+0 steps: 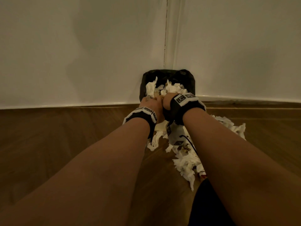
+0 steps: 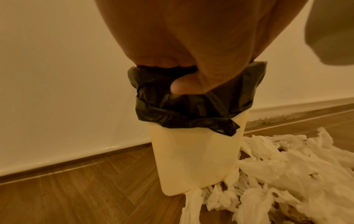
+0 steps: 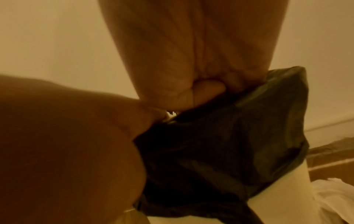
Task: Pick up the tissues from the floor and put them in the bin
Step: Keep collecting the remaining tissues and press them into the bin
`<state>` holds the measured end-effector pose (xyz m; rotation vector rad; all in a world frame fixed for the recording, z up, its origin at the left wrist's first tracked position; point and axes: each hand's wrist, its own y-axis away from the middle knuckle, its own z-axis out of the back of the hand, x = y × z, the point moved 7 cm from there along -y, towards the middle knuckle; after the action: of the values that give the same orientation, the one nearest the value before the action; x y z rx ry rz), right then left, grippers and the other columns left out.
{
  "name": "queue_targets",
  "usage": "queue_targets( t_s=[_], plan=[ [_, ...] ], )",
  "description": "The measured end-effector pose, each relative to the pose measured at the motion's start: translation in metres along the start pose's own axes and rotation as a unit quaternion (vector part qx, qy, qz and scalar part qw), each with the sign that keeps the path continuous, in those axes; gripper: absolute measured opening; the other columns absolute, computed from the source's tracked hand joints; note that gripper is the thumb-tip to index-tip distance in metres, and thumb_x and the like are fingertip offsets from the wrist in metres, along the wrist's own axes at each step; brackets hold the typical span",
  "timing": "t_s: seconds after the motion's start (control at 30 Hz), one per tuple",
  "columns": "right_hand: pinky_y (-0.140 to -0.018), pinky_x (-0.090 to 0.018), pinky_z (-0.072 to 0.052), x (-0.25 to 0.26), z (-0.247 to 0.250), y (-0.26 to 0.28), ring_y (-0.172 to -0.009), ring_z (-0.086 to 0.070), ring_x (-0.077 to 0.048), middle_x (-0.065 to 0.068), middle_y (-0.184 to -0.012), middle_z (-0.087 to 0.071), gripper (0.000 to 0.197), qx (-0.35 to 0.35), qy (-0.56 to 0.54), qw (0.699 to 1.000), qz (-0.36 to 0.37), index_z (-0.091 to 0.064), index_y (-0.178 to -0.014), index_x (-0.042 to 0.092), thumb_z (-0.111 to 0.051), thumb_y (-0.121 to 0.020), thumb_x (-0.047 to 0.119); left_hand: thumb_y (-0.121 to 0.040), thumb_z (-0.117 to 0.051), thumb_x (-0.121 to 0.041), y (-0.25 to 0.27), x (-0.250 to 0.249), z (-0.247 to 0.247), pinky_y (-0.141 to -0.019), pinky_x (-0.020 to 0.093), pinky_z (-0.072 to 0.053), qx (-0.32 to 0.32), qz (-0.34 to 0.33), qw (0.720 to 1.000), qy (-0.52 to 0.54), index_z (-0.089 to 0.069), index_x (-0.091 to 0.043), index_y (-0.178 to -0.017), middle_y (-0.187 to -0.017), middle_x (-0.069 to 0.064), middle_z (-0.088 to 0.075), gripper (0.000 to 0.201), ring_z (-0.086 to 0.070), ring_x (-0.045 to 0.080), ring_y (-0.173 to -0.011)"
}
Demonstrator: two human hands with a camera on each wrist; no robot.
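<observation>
- Head view: the left hand (image 1: pixel 150 104) and the right hand (image 1: pixel 169 101) sit side by side at the near rim of the small cream plastic bin (image 1: pixel 193 82) lined with a black plastic bag (image 1: pixel 146 75). Both reach into a heap of crumpled white tissues in the bin (image 1: pixel 172 88); the finger curl is hidden, so I cannot tell whether either is gripping. The bin stands in the corner of the brown wooden floor (image 1: pixel 65 144), against the white wall (image 1: pixel 81 46). More white tissues on the floor (image 1: pixel 187 162) lie in front of it and to the right; the floor to the left is bare.
- Left wrist view: the left hand's palm fills the top, fingers bent over the bag rim into the bin, thumb (image 2: pixel 184 86) pressed on the bag's outside. Loose tissues touch the bin's base on the right.
- Right wrist view: blurred; the right hand's fingers (image 3: pixel 208 87) curl at the bag's edge, contents unseen.
</observation>
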<state>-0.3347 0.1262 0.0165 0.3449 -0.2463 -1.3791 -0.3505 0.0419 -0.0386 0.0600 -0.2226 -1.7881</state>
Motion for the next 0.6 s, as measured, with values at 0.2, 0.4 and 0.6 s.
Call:
queue_targets(
  t_s=[0.2, 0.4, 0.6],
  plan=[
    [-0.11, -0.05, -0.031, 0.007, -0.01, -0.013, -0.14, -0.02, -0.037, -0.015, -0.155, -0.014, 0.081, 0.029, 0.005, 0.999, 0.031, -0.013, -0.15, 0.015, -0.06, -0.088, 0.035, -0.084, -0.054, -0.042, -0.007, 0.0, 0.0, -0.109, 0.046, -0.022, 0.004, 0.003, 1.0, -0.025, -0.031, -0.025, -0.14, -0.128, 0.005, -0.053, 0.063, -0.044, 0.028, -0.121],
    [-0.116, -0.049, -0.018, 0.001, -0.011, -0.021, -0.144, -0.009, -0.033, -0.013, -0.157, -0.005, 0.067, 0.019, -0.031, 0.999, 0.004, -0.008, -0.15, 0.013, -0.043, -0.097, 0.033, -0.084, -0.056, -0.035, 0.002, -0.001, 0.025, -0.106, 0.048, -0.026, 0.008, -0.019, 0.998, -0.057, -0.044, -0.02, -0.134, -0.134, 0.009, -0.035, 0.054, -0.032, 0.03, -0.126],
    [-0.104, -0.033, -0.036, -0.018, -0.001, 0.012, -0.131, -0.041, -0.028, -0.012, -0.146, -0.039, 0.048, 0.011, -0.073, 0.997, 0.037, -0.04, -0.141, 0.014, -0.042, -0.094, 0.004, -0.094, -0.048, -0.018, 0.024, 0.005, 0.044, -0.088, 0.025, -0.042, 0.066, -0.032, 0.996, 0.042, -0.034, -0.011, -0.142, -0.141, 0.011, -0.041, 0.051, -0.047, 0.026, -0.123]
  ],
)
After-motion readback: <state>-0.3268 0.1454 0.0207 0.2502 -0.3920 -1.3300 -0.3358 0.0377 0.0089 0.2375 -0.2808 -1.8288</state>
